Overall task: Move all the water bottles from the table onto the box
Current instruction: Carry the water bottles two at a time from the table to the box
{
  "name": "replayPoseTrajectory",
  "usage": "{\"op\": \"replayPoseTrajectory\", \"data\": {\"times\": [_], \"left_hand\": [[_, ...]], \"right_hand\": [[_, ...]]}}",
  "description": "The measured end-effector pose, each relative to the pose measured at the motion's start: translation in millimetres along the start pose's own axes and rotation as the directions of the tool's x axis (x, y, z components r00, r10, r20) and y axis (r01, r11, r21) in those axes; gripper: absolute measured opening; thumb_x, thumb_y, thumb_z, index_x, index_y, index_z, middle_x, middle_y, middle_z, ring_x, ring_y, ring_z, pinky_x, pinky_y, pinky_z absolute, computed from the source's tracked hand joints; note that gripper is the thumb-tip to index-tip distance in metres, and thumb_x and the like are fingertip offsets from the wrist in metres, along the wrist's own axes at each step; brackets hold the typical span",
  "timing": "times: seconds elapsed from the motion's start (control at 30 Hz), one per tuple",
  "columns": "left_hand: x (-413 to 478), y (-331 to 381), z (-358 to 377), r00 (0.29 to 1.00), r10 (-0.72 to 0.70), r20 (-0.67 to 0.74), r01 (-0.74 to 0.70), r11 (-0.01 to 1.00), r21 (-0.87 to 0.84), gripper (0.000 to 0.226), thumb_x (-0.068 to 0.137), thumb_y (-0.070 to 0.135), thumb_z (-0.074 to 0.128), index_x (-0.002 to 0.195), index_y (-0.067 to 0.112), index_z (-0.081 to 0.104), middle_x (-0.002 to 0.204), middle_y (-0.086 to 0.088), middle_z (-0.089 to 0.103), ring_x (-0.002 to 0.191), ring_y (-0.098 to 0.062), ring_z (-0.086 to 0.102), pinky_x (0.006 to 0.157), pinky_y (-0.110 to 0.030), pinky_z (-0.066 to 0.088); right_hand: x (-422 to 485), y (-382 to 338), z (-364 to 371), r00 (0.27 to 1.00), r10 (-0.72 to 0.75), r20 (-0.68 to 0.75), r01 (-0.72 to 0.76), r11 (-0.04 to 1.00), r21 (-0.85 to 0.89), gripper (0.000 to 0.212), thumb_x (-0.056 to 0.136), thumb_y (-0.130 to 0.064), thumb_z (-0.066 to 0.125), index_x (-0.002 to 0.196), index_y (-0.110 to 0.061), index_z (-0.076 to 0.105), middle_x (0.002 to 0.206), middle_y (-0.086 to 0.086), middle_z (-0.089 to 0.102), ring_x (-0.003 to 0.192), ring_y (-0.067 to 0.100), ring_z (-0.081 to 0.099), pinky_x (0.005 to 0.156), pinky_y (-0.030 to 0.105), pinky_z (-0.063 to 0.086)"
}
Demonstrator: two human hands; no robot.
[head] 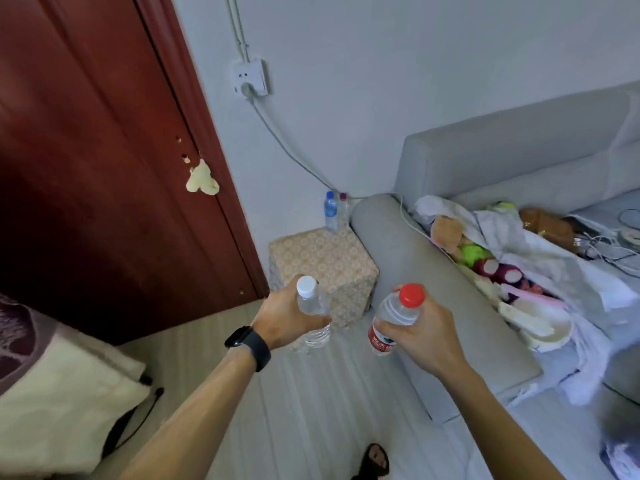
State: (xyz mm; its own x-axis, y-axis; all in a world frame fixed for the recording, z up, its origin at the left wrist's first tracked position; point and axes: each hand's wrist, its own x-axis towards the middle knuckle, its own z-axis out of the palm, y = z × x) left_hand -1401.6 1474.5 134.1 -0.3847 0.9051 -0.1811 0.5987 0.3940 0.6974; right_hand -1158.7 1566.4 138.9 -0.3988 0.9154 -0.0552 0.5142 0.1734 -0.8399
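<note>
My left hand (282,318) grips a clear bottle with a white cap (313,311), held upright in the air just in front of the patterned box (332,261). My right hand (420,332) holds a red-capped bottle (394,317) with a red label, tilted slightly, to the right of the box's near corner. At the back edge of the box stand two bottles: a blue-capped bottle (330,211) and, right beside it, a dark-red-capped bottle (343,211). The table is out of sight.
A dark red door (104,168) stands left of the box. A grey sofa (433,289) with its armrest touches the box's right side; soft toys and cloths (502,258) lie on it. A cable (287,147) runs from a wall socket. A sandal (375,460) lies on the floor.
</note>
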Motion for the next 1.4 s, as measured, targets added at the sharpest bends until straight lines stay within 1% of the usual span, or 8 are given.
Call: {"op": "replayPoseTrajectory", "data": {"times": [0.27,0.5,0.57,0.63,0.7,0.97,1.1,1.4], "left_hand": [[128.1,11.7,17.1,0.993,-0.096,-0.072,0.09,0.992,-0.087,0.061,0.067,0.055,0.082,0.115,0.032,0.052,0.1,0.014,0.067,0.093,-0.009,0.064,0.083,-0.033,0.055],[249.0,-19.3,40.3,0.983,-0.183,-0.001,0.181,0.975,-0.127,0.062,0.062,0.054,0.081,0.113,0.033,0.052,0.098,0.014,0.066,0.089,-0.01,0.064,0.077,-0.03,0.054],[287.0,-27.8,44.2,0.981,-0.193,0.019,0.193,0.971,-0.139,0.06,0.066,0.045,0.082,0.115,0.032,0.051,0.099,0.013,0.066,0.091,-0.011,0.063,0.071,-0.023,0.049],[326.6,-36.1,46.9,0.976,-0.214,0.047,0.218,0.964,-0.152,0.057,0.069,0.038,0.082,0.116,0.031,0.049,0.098,0.012,0.065,0.088,-0.012,0.062,0.065,-0.019,0.045],[360.5,-41.1,50.2,0.967,-0.244,0.071,0.252,0.954,-0.159,0.06,0.07,0.034,0.081,0.118,0.03,0.046,0.097,0.009,0.065,0.086,-0.014,0.062,0.066,-0.023,0.049],[481.8,-60.2,73.2,0.917,-0.377,0.131,0.39,0.915,-0.101,0.063,0.068,0.037,0.082,0.119,0.023,0.048,0.101,0.003,0.064,0.086,-0.019,0.062,0.069,-0.033,0.053],[536.8,-69.1,96.2,0.881,-0.457,0.124,0.469,0.878,-0.093,0.058,0.068,0.04,0.079,0.117,0.031,0.051,0.1,0.005,0.065,0.089,-0.022,0.064,0.077,-0.04,0.057],[629.6,-85.7,147.1,0.802,-0.594,0.059,0.594,0.784,-0.178,0.065,0.076,0.035,0.076,0.13,0.037,0.04,0.098,0.005,0.068,0.085,-0.02,0.065,0.07,-0.035,0.056]], "right_hand": [[153.8,12.9,-7.8,0.993,-0.007,0.119,0.014,0.998,-0.059,0.052,0.067,-0.031,0.087,0.111,-0.032,0.058,0.099,-0.008,0.069,0.093,0.016,0.067,0.086,0.036,0.056],[284.4,26.7,24.1,0.976,0.044,0.212,-0.022,0.994,-0.106,0.055,0.07,-0.031,0.086,0.116,-0.026,0.058,0.101,-0.005,0.069,0.092,0.015,0.066,0.085,0.031,0.053],[322.3,32.2,38.9,0.976,0.067,0.208,-0.045,0.993,-0.109,0.053,0.07,-0.029,0.086,0.115,-0.028,0.059,0.098,-0.01,0.068,0.087,0.005,0.066,0.083,0.025,0.054],[357.1,38.1,52.5,0.976,0.089,0.2,-0.067,0.992,-0.111,0.053,0.069,-0.025,0.087,0.113,-0.032,0.058,0.09,-0.021,0.064,0.078,-0.012,0.061,0.071,0.006,0.047],[386.6,41.4,62.6,0.975,0.089,0.203,-0.068,0.992,-0.11,0.059,0.068,-0.024,0.088,0.115,-0.035,0.055,0.09,-0.027,0.061,0.078,-0.021,0.056,0.067,0.001,0.043],[500.7,80.1,103.4,0.941,0.209,0.266,-0.163,0.969,-0.187,0.055,0.065,-0.03,0.088,0.112,-0.037,0.061,0.103,-0.017,0.066,0.092,-0.004,0.062,0.078,0.01,0.043],[564.8,117.2,125.3,0.908,0.262,0.328,-0.196,0.955,-0.222,0.055,0.062,-0.034,0.088,0.111,-0.041,0.062,0.109,-0.013,0.064,0.095,0.003,0.063,0.087,0.026,0.053],[677.7,186.1,172.1,0.856,0.281,0.433,-0.182,0.949,-0.256,0.062,0.07,-0.031,0.088,0.125,-0.034,0.061,0.109,-0.015,0.069,0.102,0.008,0.064,0.089,0.021,0.049]]}}
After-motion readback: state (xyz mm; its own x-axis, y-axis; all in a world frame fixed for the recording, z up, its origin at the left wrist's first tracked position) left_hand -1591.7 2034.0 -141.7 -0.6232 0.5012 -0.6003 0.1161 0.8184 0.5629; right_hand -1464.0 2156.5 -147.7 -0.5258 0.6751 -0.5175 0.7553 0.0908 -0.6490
